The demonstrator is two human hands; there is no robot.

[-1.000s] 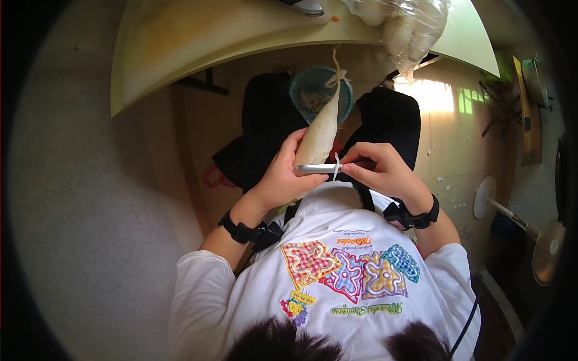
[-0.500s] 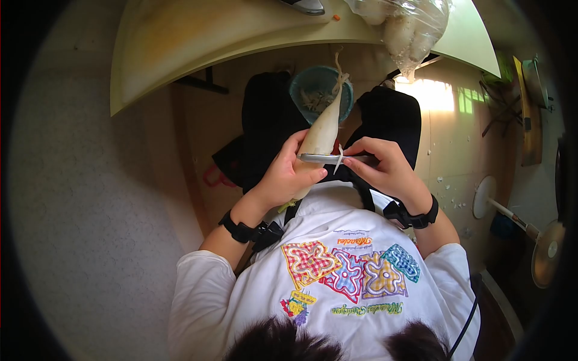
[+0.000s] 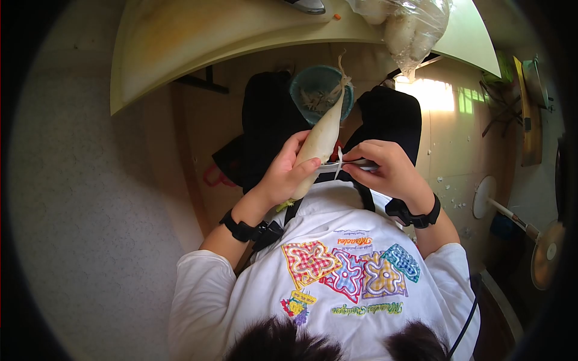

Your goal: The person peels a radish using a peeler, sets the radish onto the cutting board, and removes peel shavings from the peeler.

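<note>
A long white radish (image 3: 323, 138) slants across my lap, its thin root end pointing away and its green stub toward me. My left hand (image 3: 289, 173) is wrapped round its thick part, with the thumb across the top. In my right hand (image 3: 378, 165) I grip a knife (image 3: 330, 168) whose metal blade reaches left to the radish's side, partly hidden behind it. A thin strip of white peel (image 3: 339, 163) hangs at the blade by my right fingertips. Below the radish's root end, a teal bowl (image 3: 306, 77) between my legs holds peelings.
The pale table (image 3: 198, 42) curves across the top, bearing a plastic bag of radishes (image 3: 409, 33), a metal object (image 3: 308, 5) and a small orange piece (image 3: 337, 17). On the right are a fan (image 3: 546, 253) and white scraps on the floor.
The blade has dropped from across the top of the radish to its right side, nearer my body. My left thumb has moved up onto the radish, which has turned slightly.
</note>
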